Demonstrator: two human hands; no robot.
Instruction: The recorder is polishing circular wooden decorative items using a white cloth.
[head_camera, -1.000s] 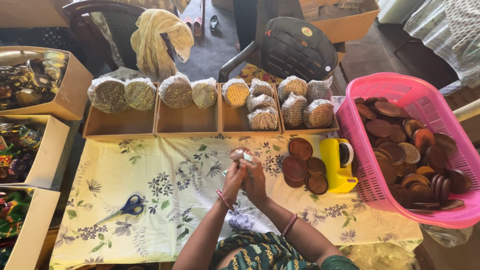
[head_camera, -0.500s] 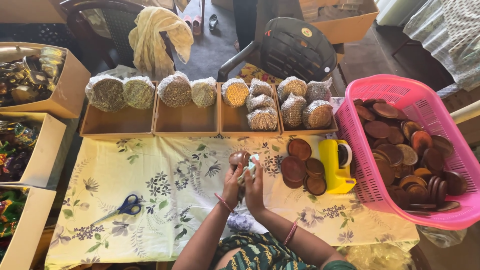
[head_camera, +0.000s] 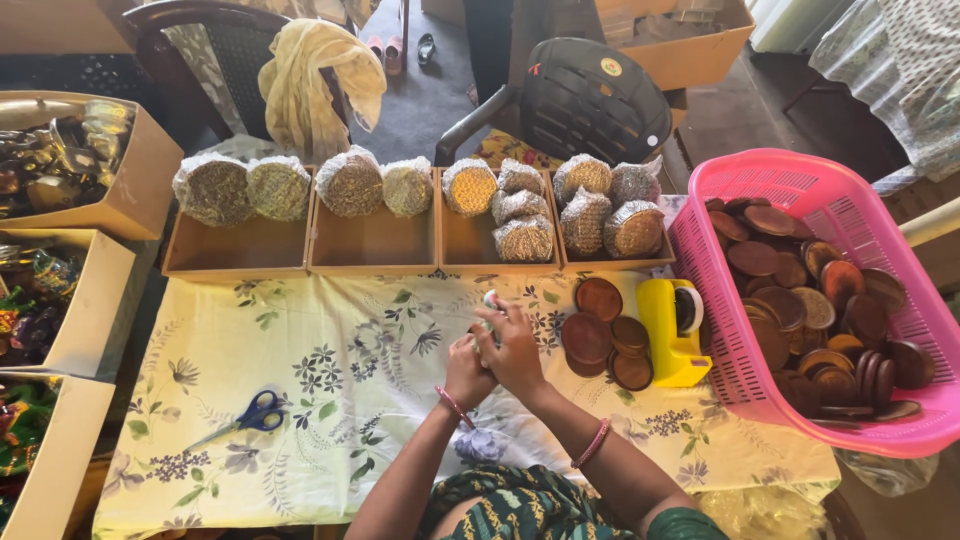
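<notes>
My left hand (head_camera: 466, 366) and my right hand (head_camera: 514, 346) are pressed together over the middle of the floral tablecloth (head_camera: 330, 370). Both close around a small wrapped thing (head_camera: 490, 300), of which only a pale tip shows above my fingers. Just right of my hands lies a stack of brown round discs (head_camera: 600, 332). Beside them stands a yellow tape dispenser (head_camera: 672, 330). A crumpled bit of clear wrap (head_camera: 482, 444) lies on the cloth by my left forearm.
A pink basket (head_camera: 745, 190) full of brown discs sits at the right. Shallow cardboard trays (head_camera: 370, 245) with wrapped round bundles (head_camera: 350, 184) line the far edge. Blue scissors (head_camera: 245, 417) lie at the left. Boxes of wrapped items (head_camera: 130, 190) stand further left; two chairs behind.
My hands have stayed together over the cloth, shifting slightly and turning the small wrapped thing between them. Nothing else on the table has moved.
</notes>
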